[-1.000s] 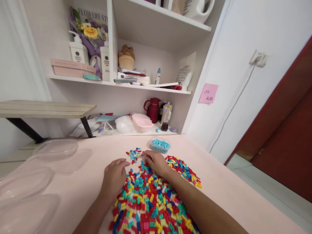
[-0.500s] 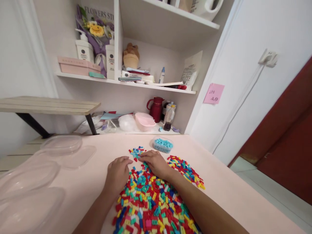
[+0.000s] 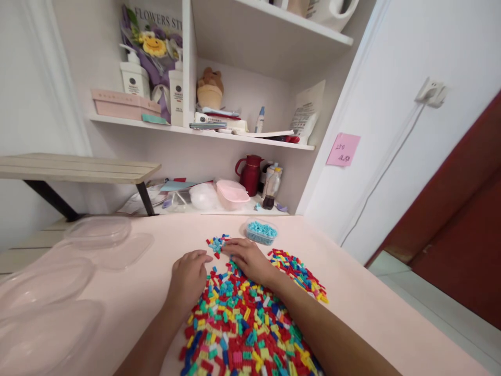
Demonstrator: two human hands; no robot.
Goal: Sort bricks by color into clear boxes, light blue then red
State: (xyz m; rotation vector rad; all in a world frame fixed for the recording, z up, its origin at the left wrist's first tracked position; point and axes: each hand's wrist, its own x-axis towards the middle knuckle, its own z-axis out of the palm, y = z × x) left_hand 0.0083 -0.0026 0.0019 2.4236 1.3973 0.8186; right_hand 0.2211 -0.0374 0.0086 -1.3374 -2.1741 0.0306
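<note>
A large heap of small multicoloured toy bricks [image 3: 246,324] spreads over the pink tabletop. My left hand [image 3: 190,274] rests at the heap's left edge, thumb apart from the bent fingers, with nothing seen in it. Fingers stretched and palm down, my right hand [image 3: 248,261] reaches across the top of the heap. Its fingertips touch the right side of a small separate cluster of bricks [image 3: 216,244], mostly blue with some red. Whether a brick lies under those fingertips is hidden. Just behind my right hand stands a clear tub of light blue bricks [image 3: 261,232].
Another pile of mixed bricks [image 3: 299,272] lies right of my right forearm. Clear plastic containers [image 3: 47,284] line the table's left side, with a flat lid [image 3: 129,251] beside them. Behind the table, a shelf holds a pink box [image 3: 231,194], a red jug [image 3: 250,175] and bottles [image 3: 271,188].
My right hand has moved slightly away from me, its fingers now covering the right part of the small cluster. My left hand has hardly moved.
</note>
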